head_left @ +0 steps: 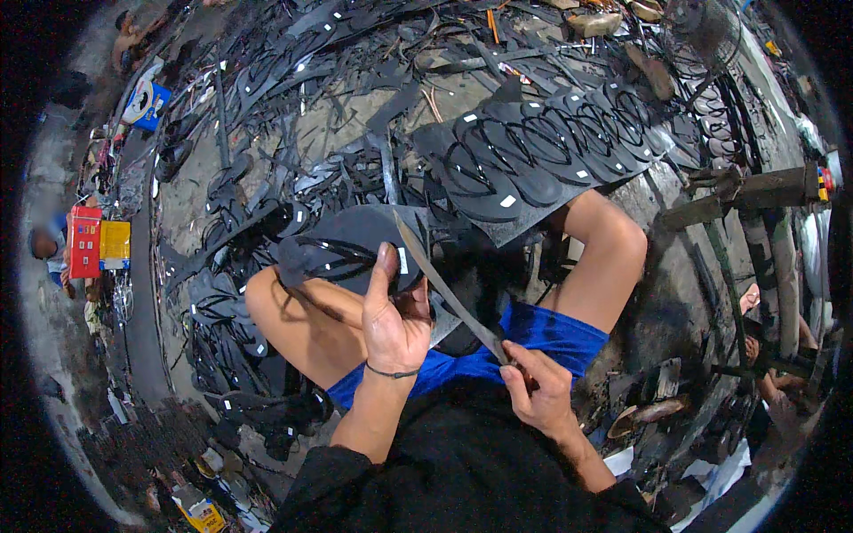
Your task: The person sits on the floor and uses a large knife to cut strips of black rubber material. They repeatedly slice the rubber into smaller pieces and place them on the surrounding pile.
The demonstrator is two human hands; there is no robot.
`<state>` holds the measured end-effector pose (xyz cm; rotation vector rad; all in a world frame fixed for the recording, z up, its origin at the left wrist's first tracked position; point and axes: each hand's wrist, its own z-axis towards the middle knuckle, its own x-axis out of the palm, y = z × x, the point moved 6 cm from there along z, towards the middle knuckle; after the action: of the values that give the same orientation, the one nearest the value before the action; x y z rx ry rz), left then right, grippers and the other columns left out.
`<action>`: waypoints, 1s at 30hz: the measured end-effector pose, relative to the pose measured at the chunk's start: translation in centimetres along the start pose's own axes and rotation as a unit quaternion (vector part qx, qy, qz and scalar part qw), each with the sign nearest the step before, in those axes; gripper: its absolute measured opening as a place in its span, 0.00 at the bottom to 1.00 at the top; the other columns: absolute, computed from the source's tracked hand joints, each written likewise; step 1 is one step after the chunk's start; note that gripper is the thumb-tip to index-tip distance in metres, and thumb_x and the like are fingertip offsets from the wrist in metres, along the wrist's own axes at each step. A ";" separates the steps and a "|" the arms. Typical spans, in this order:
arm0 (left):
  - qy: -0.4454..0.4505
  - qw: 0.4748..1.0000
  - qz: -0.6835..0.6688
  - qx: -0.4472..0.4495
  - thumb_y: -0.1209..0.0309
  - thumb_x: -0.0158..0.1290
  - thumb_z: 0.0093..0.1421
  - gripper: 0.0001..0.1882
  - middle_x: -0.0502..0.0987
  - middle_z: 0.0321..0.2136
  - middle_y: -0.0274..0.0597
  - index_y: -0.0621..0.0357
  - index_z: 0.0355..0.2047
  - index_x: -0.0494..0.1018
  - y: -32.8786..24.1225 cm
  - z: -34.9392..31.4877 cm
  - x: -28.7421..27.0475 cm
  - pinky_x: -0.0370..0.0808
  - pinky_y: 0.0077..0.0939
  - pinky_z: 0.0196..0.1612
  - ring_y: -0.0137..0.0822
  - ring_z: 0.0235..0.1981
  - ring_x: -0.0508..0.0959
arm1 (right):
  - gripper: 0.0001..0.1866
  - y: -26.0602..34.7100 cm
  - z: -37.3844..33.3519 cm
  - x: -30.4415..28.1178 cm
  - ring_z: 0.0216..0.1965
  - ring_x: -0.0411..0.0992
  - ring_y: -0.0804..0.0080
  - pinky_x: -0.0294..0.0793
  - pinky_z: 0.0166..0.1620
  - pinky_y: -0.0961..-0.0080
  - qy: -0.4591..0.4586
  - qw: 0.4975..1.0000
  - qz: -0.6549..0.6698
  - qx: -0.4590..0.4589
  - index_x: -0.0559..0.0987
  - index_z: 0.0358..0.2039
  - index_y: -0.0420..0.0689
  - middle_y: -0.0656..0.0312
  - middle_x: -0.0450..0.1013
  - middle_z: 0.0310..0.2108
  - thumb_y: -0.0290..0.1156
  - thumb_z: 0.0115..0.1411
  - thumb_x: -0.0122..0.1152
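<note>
Right hand (540, 391) grips a knife (455, 304), left hand (397, 333) a black sandal (355, 226)

The left hand is closed on the sandal's near right edge, its thumb pressed on top beside a white label (402, 260); the other fingers are partly hidden. The right hand is wrapped around the near end of the knife, whose long curved blade slants far and left. Its tip lies at the sandal's right side; whether they touch, I cannot tell. The sandal is over the left leg (289, 324), just far of the blue shorts (564, 342).

Farther off to the right, more black sandals (533, 151) stand in a close row. Black scraps (324, 173) cover the ground on the far side. At the left are a red box (86, 242) and a yellow box (115, 242); a fan (702, 31) stands far right.
</note>
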<state>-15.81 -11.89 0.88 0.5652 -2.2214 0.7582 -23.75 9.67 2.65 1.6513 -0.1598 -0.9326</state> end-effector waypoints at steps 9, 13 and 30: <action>0.058 0.994 0.089 0.026 0.72 0.54 0.64 0.17 0.78 0.50 0.42 0.60 0.54 0.72 -0.1 -3.7 -5.9 0.77 0.34 0.54 0.36 0.50 0.79 | 0.17 2.9 1.2 0.3 0.26 0.78 0.62 0.78 0.30 0.69 0.005 0.998 -0.062 -0.015 0.82 0.47 0.46 0.56 0.79 0.30 0.34 0.58 0.69; 0.011 0.991 0.128 0.048 0.79 0.53 0.62 0.23 0.77 0.51 0.43 0.61 0.59 0.67 -0.3 -6.1 -7.9 0.79 0.35 0.55 0.38 0.49 0.80 | 0.15 4.5 3.6 1.5 0.21 0.75 0.58 0.74 0.26 0.65 0.089 0.994 -0.051 0.032 0.82 0.46 0.45 0.55 0.75 0.24 0.36 0.60 0.66; 0.242 0.878 0.412 -0.017 0.70 0.63 0.59 0.26 0.76 0.51 0.41 0.65 0.56 0.70 -6.6 -7.7 -6.5 0.71 0.31 0.57 0.33 0.53 0.74 | 0.24 6.5 11.9 10.9 0.36 0.78 0.69 0.76 0.41 0.69 0.218 0.951 0.214 0.045 0.78 0.47 0.37 0.52 0.80 0.36 0.42 0.58 0.70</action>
<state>-4.04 -10.55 2.75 -0.6052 -1.9299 1.1182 -21.67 -7.61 2.98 1.7718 -0.2484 -0.2262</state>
